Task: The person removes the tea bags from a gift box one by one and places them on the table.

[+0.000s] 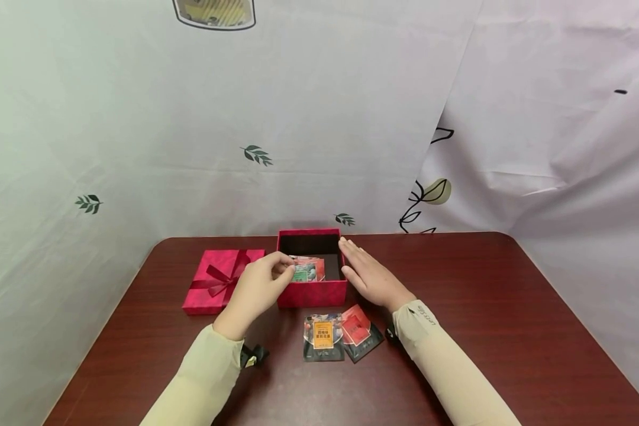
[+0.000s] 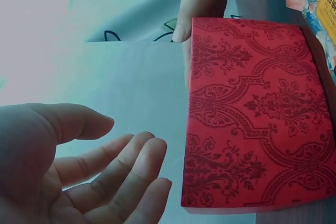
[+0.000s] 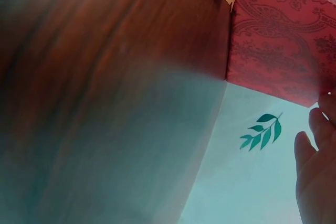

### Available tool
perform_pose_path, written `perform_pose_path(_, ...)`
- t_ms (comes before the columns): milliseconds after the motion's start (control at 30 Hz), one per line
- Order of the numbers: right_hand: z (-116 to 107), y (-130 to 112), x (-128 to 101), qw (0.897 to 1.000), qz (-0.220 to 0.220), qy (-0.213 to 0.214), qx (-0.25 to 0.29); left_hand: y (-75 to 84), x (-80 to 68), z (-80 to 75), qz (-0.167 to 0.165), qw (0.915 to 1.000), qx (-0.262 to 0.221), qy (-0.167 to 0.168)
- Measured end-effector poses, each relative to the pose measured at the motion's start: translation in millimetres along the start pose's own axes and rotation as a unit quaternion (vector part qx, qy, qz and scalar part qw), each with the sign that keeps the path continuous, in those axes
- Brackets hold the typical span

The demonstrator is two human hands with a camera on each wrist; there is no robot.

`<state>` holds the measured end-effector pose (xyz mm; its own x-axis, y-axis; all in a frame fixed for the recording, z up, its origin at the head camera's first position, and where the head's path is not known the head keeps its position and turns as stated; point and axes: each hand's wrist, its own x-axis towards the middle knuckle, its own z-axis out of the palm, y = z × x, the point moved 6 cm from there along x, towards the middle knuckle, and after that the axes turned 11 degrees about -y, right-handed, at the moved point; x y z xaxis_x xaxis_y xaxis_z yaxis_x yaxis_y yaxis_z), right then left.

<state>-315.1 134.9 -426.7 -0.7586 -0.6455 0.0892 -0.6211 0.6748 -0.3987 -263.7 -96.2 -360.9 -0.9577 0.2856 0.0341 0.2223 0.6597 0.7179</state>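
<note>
A red box [image 1: 312, 294] with a dark inside stands near the table's back edge. Within it lie several printed sachets [image 1: 307, 271], green and red ones showing. My left hand [image 1: 261, 284] hovers at the box's left front rim, thumb and fingers loosely bent beside the sachets. The left wrist view shows that hand [image 2: 105, 171] with nothing between its fingers, apart from the patterned wall of the box [image 2: 257, 114]. Along the box's right wall, my right hand [image 1: 373, 277] lies with straight fingers. Its fingertips [image 3: 317, 124] appear by the box's corner in the right wrist view.
Left of the box sits its red lid [image 1: 205, 300] with a ribbon bow. Two sachets lie on the table in front: one with an orange label [image 1: 323, 349], one with a red label [image 1: 370, 343] overlapping it. A white printed cloth [image 1: 319, 118] hangs behind the table.
</note>
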Motion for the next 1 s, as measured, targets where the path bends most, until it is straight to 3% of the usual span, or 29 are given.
perform_pose_path(367,-1,0,-1,1.000,-0.007,0.005,-0.002,-1.8,35.2,17.4,0.055,0.9981,-0.004,-0.028)
perform_pose_path(700,-3,-2,-1,1.000,-0.013,0.012,0.007,-2.7,60.8,33.4,0.039,0.9975,0.026,-0.052)
perform_pose_path(1000,-1,-2,0,1.000,-0.012,0.008,0.008,-6.1,80.0,46.0,0.010,0.9918,0.094,-0.087)
